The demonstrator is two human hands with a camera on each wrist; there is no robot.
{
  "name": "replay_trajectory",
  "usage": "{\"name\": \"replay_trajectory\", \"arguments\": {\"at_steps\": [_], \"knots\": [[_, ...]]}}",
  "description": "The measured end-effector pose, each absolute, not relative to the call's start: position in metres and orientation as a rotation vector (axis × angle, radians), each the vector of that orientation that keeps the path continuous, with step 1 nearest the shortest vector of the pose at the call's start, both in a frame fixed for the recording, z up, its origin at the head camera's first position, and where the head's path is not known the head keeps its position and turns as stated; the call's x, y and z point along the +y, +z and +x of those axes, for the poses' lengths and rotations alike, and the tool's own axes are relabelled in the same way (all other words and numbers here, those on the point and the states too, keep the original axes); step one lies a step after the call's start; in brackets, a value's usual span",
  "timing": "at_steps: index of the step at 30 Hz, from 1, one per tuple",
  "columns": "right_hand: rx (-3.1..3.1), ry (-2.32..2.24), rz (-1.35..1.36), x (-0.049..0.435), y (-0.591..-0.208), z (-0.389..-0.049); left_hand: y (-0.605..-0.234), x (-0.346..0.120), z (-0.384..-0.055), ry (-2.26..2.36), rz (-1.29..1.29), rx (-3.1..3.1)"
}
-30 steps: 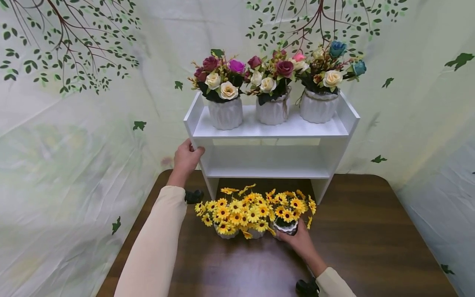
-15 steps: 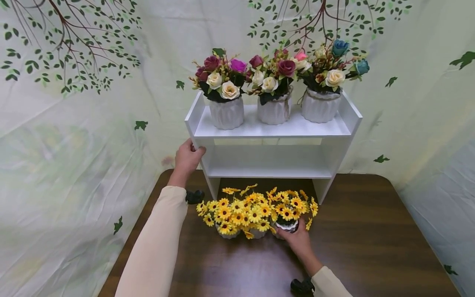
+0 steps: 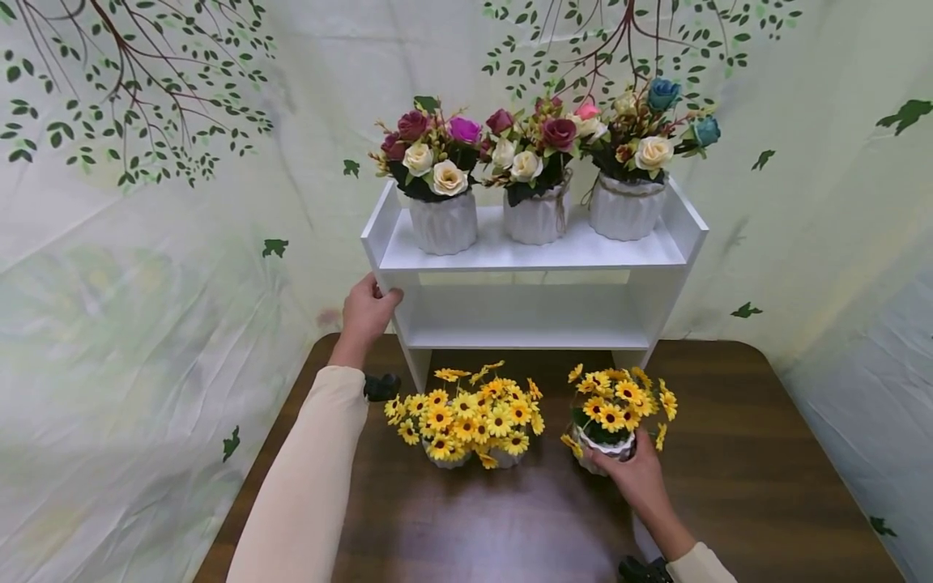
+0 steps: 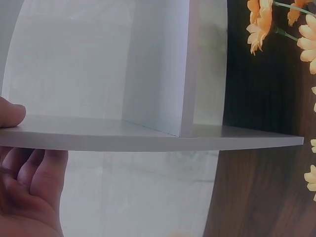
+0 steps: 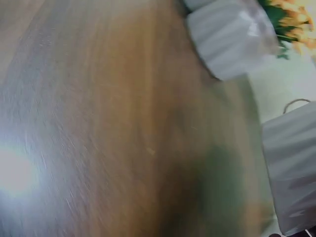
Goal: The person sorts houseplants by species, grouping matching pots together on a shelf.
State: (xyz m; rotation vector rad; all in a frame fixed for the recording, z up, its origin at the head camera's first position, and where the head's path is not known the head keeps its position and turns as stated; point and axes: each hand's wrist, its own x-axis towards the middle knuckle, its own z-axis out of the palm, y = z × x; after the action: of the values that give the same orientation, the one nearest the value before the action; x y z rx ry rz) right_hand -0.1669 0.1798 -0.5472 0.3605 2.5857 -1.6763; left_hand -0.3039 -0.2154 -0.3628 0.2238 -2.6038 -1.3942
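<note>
A white shelf unit stands on the table, and my left hand grips its left side panel. In the left wrist view the thumb lies on one face of that panel and the fingers on the other. My right hand holds a white pot of yellow daisies by its side, in front of the shelf's right leg. Left of it, two more pots of yellow daisies stand close together. The right wrist view shows a held-side pot, blurred, but no hand.
On the top shelf board stand three white pots of roses: a left one, a middle one and a right one. A brown wooden table lies below. Behind hangs a leaf-printed backdrop.
My right hand has moved right with its pot of yellow daisies, and a gap now separates it from the other two pots. My left hand keeps its grip on the shelf.
</note>
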Motion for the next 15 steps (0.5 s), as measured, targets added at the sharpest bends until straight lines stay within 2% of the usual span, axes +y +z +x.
{"name": "replay_trajectory", "arguments": {"at_steps": [15], "knots": [[2.716, -1.552, 0.3, 0.206, -0.499, -0.168, -0.364, -0.214, -0.302, -1.394, 0.219, -2.599]]}}
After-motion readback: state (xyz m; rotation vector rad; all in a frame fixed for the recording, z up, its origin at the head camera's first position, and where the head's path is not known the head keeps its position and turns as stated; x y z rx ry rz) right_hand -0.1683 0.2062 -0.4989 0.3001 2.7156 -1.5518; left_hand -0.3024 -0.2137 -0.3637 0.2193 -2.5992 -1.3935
